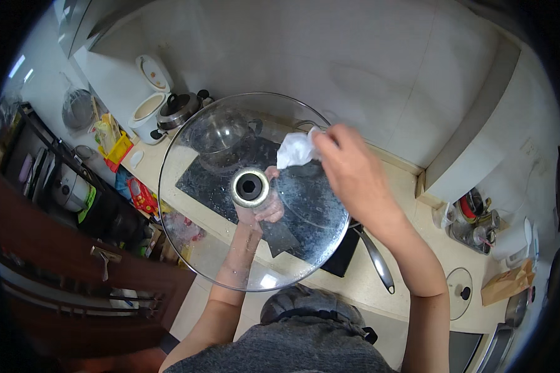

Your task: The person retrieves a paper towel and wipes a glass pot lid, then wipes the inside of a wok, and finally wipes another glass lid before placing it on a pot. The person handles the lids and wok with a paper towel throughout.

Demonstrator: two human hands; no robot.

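A large round glass pan lid (317, 233) with a thin metal rim fills the middle of the view, water drops and smears on its glass. Its inner side appears to face me, with the metal ring and dark bolt (249, 187) of the knob at its centre. Seen through the glass, my left hand (271, 207) grips the lid from beneath at the knob, which is mostly hidden. My right hand (354, 170) pinches a crumpled white tissue or cloth (296, 150) over the upper right of the lid.
Below the lid lies a black cooktop (205, 186), with a metal pan handle (377, 262) jutting towards me. An open rice cooker (142, 123) and a lidded metal pot (179, 112) stand back left. On the right are a condiment tray (466, 238), a paper bag (506, 284) and a smaller glass lid (456, 305).
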